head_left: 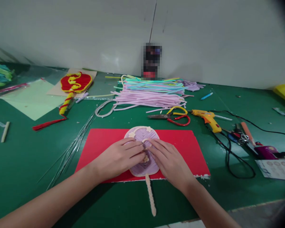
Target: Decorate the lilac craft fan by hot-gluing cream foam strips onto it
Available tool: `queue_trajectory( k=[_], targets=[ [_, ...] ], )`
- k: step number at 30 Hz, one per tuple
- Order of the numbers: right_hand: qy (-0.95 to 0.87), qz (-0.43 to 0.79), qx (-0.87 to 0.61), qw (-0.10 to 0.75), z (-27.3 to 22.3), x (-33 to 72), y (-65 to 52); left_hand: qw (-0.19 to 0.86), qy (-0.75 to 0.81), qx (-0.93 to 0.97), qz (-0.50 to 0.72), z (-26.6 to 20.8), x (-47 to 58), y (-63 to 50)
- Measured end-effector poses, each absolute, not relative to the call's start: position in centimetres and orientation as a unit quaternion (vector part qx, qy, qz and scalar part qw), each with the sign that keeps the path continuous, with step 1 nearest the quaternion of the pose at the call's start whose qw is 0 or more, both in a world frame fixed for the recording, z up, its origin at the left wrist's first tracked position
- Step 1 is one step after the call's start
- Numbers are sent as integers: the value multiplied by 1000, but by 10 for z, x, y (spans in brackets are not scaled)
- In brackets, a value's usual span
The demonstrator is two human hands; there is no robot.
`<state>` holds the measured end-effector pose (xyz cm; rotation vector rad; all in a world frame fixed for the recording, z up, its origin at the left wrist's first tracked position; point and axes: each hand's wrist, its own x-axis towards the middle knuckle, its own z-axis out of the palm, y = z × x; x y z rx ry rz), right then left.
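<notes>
A round fan (139, 170) of lilac pipe cleaners, with a twisted cream handle (150, 196), lies on a red sheet (180, 152). Cream star-shaped flowers (148, 129) and a curved cream strip decorate its top. Over the fan's left half, my left hand (124, 155) has its fingers closed at a cream piece near the centre. My right hand (166, 158) meets it from the right, fingertips pinching at a small cream loop (146, 139). Another cream flower (145, 159) shows just below the fingertips. The fingers partly cover what they pinch.
Behind the red sheet lie bundled pastel pipe cleaners (149, 98) and scissors (169, 116). A yellow glue gun (207, 119) with a black cord rests at right. Thin wires (73, 148) lie left, below a red-and-yellow fan (74, 84). A grey wall rises behind.
</notes>
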<state>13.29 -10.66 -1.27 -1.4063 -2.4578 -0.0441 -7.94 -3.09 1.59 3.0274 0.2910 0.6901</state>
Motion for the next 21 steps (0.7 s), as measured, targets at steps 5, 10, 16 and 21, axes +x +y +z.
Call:
queue_trajectory(
  k=[5, 10, 16, 21],
  targets=[
    [-855, -14, -500, 137, -11, 132, -106, 49, 100, 975, 191, 12, -78, -34],
    [-849, 5, -506, 150, -9, 132, -105, 52, 105, 978, 170, 10, -78, -33],
    [-853, 12, -466, 233, 2, 134, -115, 40, 110, 973, 197, 5, -79, -33],
    [-871, 25, -433, 231, 5, 128, -126, 50, 124, 967, 215, 1, -81, -33]
  ],
)
